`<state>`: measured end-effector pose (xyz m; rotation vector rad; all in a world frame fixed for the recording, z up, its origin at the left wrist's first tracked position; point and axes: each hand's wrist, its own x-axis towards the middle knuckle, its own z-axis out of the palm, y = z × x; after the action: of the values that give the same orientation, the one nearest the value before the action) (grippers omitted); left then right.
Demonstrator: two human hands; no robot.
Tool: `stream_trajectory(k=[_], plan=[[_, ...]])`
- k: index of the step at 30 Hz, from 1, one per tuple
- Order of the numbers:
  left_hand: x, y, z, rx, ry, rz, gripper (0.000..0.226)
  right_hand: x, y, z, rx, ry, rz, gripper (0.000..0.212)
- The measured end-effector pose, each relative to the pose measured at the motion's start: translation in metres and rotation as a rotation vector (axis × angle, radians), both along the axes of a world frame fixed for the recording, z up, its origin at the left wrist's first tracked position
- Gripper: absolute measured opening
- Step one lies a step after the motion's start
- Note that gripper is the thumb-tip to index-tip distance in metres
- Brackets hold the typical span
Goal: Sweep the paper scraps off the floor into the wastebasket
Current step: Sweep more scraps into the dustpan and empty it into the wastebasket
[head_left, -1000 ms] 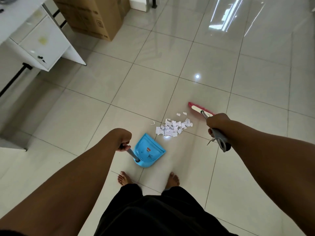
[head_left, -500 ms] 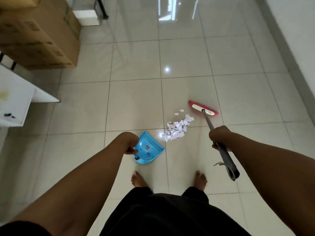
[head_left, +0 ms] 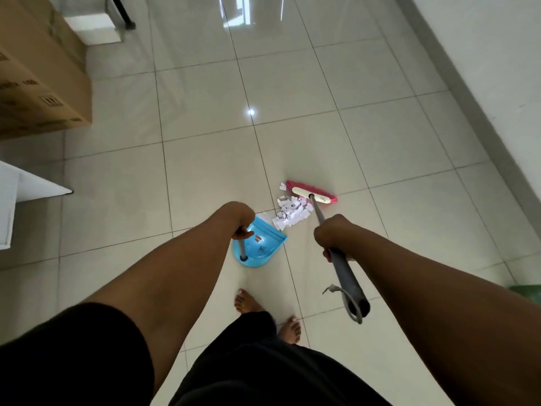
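Bare tiles (head_left: 205, 177) between box (head_left: 44, 92), wall (head_left: 497, 54)

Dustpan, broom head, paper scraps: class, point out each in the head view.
dustpan (head_left: 263, 244), head view, blue inner pan.
broom head (head_left: 310, 195), head view, cream top strip.
paper scraps (head_left: 291, 213), head view, pile's middle.

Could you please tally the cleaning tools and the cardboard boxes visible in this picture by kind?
Brooms: 1, the pink-headed broom held by the right hand.
Dustpans: 1, the blue dustpan held by the left hand.
Cardboard boxes: 1, the box at upper left.
Total: 3.
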<state>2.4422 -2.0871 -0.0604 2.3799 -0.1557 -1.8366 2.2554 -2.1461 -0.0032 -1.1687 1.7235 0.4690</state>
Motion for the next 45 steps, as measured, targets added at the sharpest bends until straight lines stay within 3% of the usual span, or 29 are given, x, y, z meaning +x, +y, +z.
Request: stream_trajectory(k=[4, 16, 21, 23, 26, 29, 32, 35, 37, 38, 42, 45], plan=[[-0.004, -0.003, -0.006, 0.03, -0.011, -0.046, 0.029, 0.01, 0.029, 0.006, 0.036, 0.001, 0.048, 0.009], [0.006, -0.009, -0.005, -0.005, -0.031, -0.132, 0.029, 0.036, 0.085, 0.03, 0.164, 0.022, 0.13, 0.012], [0.005, -0.006, -0.007, -0.05, -0.04, -0.149, 0.026, 0.036, 0.099, 0.044, 0.192, 0.022, 0.26, 0.015], [0.006, -0.004, -0.009, -0.076, -0.033, -0.109, 0.021, 0.033, 0.1, 0.054, 0.159, -0.023, 0.313, 0.008], [0.01, 0.0, -0.008, -0.132, -0.023, -0.009, 0.009, 0.02, 0.098, 0.06, 0.066, -0.05, 0.392, 0.026], [0.016, 0.011, -0.008, -0.253, 0.093, 0.086, 0.02, 0.011, 0.096, 0.066, 0.145, 0.032, 0.434, 0.023], [0.02, 0.026, -0.017, -0.359, 0.17, -0.046, 0.014, 0.005, 0.091, 0.071, 0.106, 0.031, 0.455, 0.026], [0.026, 0.04, -0.032, -0.459, -0.095, -0.365, 0.01, 0.003, 0.083, 0.085, 0.057, 0.004, 0.456, 0.028], [0.031, 0.045, -0.042, -0.438, -0.317, -0.65, 0.021, 0.004, 0.077, 0.092, 0.066, 0.002, 0.421, 0.028], [0.032, 0.045, -0.045, -0.454, -0.394, -0.697, 0.025, 0.003, 0.074, 0.094, 0.06, -0.003, 0.397, 0.027], [0.034, 0.036, -0.051, -0.629, -0.359, -0.471, 0.023, 0.006, 0.057, 0.098, 0.028, -0.005, 0.354, 0.025], [0.033, 0.027, -0.05, -0.636, -0.258, -0.434, 0.036, 0.008, 0.044, 0.095, 0.029, 0.016, 0.342, 0.022]])
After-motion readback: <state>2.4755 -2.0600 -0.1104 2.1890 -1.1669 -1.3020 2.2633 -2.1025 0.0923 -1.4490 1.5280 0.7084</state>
